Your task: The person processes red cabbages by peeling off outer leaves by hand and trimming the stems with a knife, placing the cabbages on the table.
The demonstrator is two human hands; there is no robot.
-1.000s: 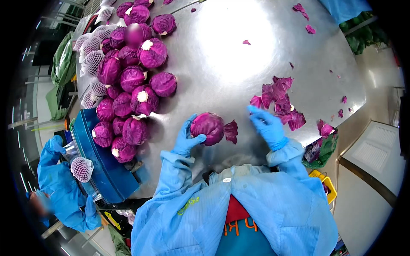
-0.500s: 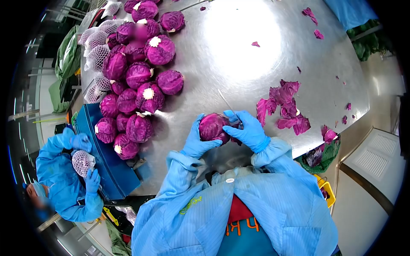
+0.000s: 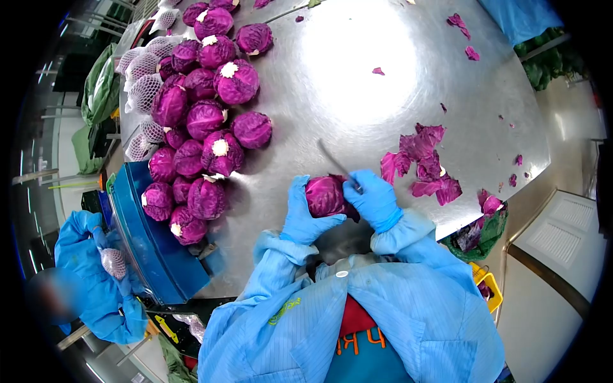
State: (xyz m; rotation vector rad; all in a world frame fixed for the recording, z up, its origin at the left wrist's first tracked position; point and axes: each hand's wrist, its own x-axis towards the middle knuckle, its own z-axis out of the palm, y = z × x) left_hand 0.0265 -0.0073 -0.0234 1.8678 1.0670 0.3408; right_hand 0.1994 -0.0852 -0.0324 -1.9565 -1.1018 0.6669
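Note:
In a blue glove, my left hand [image 3: 302, 218] is wrapped round the left and lower side of a red cabbage [image 3: 324, 196] close to my body. My right hand [image 3: 375, 199], gloved too, grips a knife [image 3: 332, 157] whose thin blade points up and left over the table. Its fingers are at the cabbage's right side, where a dark outer leaf hangs partly loose. Much of the knife's handle is hidden by the glove. Peeled purple leaves [image 3: 421, 153] lie on the metal to the right of this hand.
Many red cabbages [image 3: 205, 119] are heaped on the left of the metal table [image 3: 319, 115], beside net-wrapped ones [image 3: 142, 92]. A blue bin [image 3: 156, 236] stands at the left edge. Beyond it a co-worker [image 3: 86, 268] handles a netted cabbage. A green leaf bag [image 3: 498, 233] hangs at right.
The cabbage has turned in my left hand, and a leaf at its right has come looser. The knife blade has tilted further left. The co-worker has leaned in with the netted cabbage.

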